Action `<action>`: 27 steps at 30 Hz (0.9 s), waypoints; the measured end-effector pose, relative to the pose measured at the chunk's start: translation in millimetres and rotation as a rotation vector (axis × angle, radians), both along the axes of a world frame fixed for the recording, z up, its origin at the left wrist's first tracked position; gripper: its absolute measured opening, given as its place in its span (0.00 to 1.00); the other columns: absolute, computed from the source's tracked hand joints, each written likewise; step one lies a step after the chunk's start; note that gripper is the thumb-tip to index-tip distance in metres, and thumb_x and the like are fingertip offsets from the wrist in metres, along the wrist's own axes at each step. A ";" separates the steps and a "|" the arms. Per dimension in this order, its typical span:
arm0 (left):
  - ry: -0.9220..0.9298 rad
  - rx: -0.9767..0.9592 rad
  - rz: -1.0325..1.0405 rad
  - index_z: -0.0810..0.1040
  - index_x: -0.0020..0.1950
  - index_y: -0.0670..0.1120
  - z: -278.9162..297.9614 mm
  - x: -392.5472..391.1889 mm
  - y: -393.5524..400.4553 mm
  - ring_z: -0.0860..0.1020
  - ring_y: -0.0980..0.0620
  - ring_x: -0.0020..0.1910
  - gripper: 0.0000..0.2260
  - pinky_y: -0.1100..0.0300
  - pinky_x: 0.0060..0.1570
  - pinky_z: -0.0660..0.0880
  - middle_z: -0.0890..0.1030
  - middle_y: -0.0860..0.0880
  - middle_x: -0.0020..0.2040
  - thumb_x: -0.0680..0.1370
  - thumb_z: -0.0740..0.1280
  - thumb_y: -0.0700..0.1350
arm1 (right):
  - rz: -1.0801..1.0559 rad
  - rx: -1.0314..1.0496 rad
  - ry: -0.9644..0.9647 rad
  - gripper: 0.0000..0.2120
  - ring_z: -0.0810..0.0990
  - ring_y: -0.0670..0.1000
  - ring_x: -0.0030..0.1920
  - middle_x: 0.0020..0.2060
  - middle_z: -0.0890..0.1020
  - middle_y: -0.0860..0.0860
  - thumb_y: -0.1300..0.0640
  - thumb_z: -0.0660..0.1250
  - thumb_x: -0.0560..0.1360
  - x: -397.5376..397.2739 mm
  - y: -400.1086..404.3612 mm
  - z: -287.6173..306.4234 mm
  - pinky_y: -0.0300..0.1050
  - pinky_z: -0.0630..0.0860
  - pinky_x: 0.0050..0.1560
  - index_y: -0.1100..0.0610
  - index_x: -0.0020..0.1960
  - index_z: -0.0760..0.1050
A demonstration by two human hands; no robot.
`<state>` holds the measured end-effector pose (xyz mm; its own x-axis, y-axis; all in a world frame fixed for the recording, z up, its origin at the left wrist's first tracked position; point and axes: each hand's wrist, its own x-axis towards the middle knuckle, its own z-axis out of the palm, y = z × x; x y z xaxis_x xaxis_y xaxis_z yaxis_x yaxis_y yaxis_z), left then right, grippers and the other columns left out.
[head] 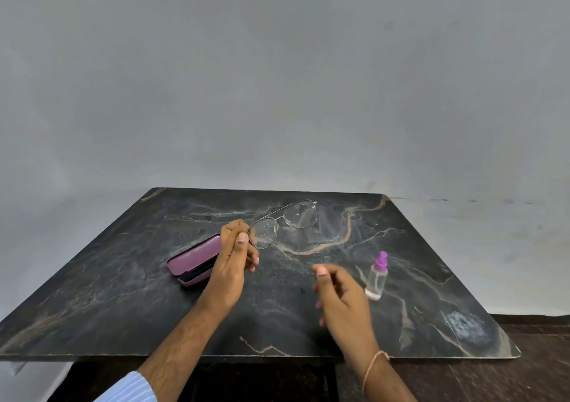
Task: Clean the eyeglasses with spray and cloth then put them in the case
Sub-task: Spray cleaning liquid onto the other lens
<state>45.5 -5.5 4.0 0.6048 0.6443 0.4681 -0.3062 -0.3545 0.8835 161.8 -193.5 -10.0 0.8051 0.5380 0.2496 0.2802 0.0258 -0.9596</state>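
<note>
Left hand (233, 258) is pinching glasses (282, 224) by one rim edge above surface (123, 293); droplets are showing on lenses. Right hand (337, 293) is hanging loosely curled, holding nothing. Thin grip is risking slip or smudge; no cloth showing.

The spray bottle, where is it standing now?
In the head view, the spray bottle stands upright on the right part of the table, just right of the right hand, not touching it.
</note>
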 end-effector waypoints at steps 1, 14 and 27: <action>-0.017 -0.010 -0.023 0.77 0.55 0.67 3.0 -0.9 -5.2 0.75 0.54 0.42 0.10 0.61 0.43 0.76 0.73 0.45 0.54 0.86 0.56 0.60 | 0.079 -0.001 0.181 0.12 0.78 0.47 0.32 0.40 0.83 0.48 0.44 0.64 0.83 -4.3 9.4 3.3 0.45 0.75 0.28 0.49 0.54 0.84; 0.050 0.169 -0.094 0.81 0.57 0.60 0.0 -13.0 -32.5 0.74 0.61 0.44 0.15 0.63 0.56 0.76 0.67 0.59 0.68 0.86 0.56 0.60 | 0.560 0.234 0.954 0.14 0.73 0.46 0.22 0.28 0.77 0.52 0.46 0.70 0.79 -21.0 74.1 40.2 0.35 0.64 0.20 0.57 0.47 0.83; 0.057 0.233 -0.067 0.80 0.68 0.64 -1.0 -32.2 -15.2 0.72 0.56 0.35 0.18 0.49 0.45 0.79 0.62 0.57 0.81 0.87 0.55 0.64 | 0.249 0.242 0.522 0.15 0.71 0.47 0.26 0.33 0.81 0.53 0.53 0.66 0.85 -9.4 78.2 62.6 0.38 0.65 0.23 0.63 0.48 0.83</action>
<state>13.3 -20.6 3.1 0.6723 0.4801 0.5634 -0.2879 -0.5316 0.7966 152.4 -115.3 52.6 0.7117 0.7024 -0.0049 -0.2664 0.2635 -0.9272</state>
